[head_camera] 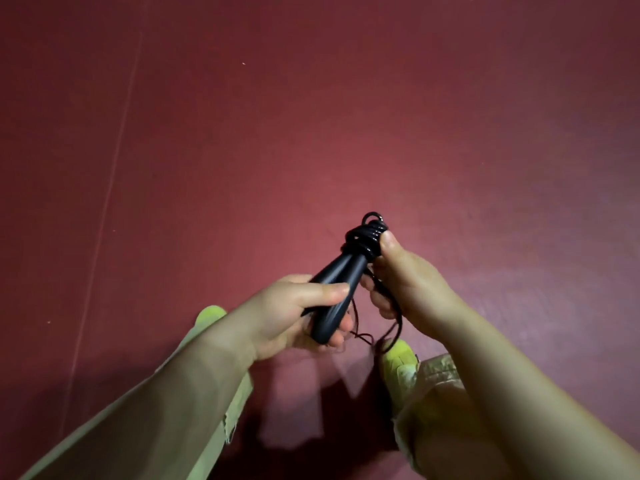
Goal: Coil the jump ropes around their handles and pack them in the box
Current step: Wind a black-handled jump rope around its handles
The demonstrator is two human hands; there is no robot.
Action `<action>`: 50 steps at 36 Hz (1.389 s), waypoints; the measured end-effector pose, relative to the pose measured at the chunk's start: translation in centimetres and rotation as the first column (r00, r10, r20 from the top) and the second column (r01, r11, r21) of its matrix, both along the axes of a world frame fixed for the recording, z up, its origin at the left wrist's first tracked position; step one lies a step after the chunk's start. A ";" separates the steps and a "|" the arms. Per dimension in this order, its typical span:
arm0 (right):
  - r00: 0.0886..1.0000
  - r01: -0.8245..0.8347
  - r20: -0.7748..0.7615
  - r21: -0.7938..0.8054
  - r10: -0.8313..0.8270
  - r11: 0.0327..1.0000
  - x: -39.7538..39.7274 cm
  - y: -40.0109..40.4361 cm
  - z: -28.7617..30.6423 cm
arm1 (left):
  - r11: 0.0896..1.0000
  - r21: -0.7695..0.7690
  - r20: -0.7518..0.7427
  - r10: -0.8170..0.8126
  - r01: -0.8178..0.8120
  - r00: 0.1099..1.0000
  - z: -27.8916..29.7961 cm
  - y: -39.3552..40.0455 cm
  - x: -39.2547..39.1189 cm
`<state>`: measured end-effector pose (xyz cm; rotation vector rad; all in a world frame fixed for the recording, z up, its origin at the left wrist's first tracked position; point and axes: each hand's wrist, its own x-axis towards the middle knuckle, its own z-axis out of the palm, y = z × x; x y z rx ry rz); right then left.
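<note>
Both forearms reach forward over a dark red floor (311, 116). Left hand (294, 317) wraps its fingers (329, 291) closed around the lower ends of two black handles (332, 289) held side by side. Right hand (405, 282) pinches the black rope (365, 237) coiled around the handles' upper ends, thumb pressed on the coils; a loose strand hangs below toward yellow-green shoes (398, 355). Pale trousers (207, 427) show beneath the arms.

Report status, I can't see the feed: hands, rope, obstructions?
Left hand gripping paired black plastic handles. Right hand pinching black rope coil wound at handle tops; loose tail hanging. No box visible. Nothing obstructing.
</note>
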<state>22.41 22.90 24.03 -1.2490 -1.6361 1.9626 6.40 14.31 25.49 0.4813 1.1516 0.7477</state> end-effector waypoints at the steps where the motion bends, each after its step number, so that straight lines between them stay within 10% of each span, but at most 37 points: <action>1: 0.999 -0.003 0.051 0.024 0.001 1.000 0.2 -0.1 0.0 | 1.000 0.005 -0.052 0.002 -0.002 0.999 -0.2 0.1 0.1; 10: 0.935 0.106 0.297 0.291 -0.195 0.951 0.4 -0.4 -0.3 | 0.987 0.159 -0.484 0.051 0.030 0.874 -0.9 1.7 2.1; 16: 0.949 0.297 0.115 -0.005 -0.294 0.955 0.2 -0.7 0.6 | 0.935 0.164 -0.904 0.015 0.313 0.428 0.1 3.2 2.0; 24: 0.903 0.399 0.193 -0.043 -0.385 0.916 3.6 -1.1 1.1 | 0.852 0.139 -0.984 0.062 0.505 0.165 -1.5 3.1 5.2; 27: 0.879 0.456 0.186 -0.062 -0.438 0.888 4.6 -1.5 1.5 | 0.830 0.131 -0.970 -0.007 0.542 0.245 -1.1 2.9 6.5; 29: 0.869 0.480 0.167 -0.056 -0.466 0.875 5.3 -1.4 2.0 | 0.846 0.146 -0.877 -0.129 0.512 0.462 -0.4 3.1 6.9; 33: 0.864 0.498 0.089 -0.018 -0.495 0.867 6.1 -1.6 2.5 | 0.959 0.101 -0.224 -0.238 0.265 0.945 -0.1 3.4 6.2; 38: 0.911 0.404 -0.113 0.050 -0.397 0.913 5.7 -1.2 2.7 | 0.970 -0.011 0.308 -0.228 0.243 0.924 -0.8 2.3 5.6; 43: 0.969 0.194 -0.163 0.041 -0.185 0.980 4.5 0.6 2.2 | 0.996 -0.018 0.224 -0.081 0.088 0.971 -0.2 2.1 4.5; 50: 0.991 0.066 0.118 -0.011 -0.064 0.998 3.4 1.3 1.6 | 0.983 0.145 -0.490 -0.024 0.109 0.871 -0.1 3.0 2.9</action>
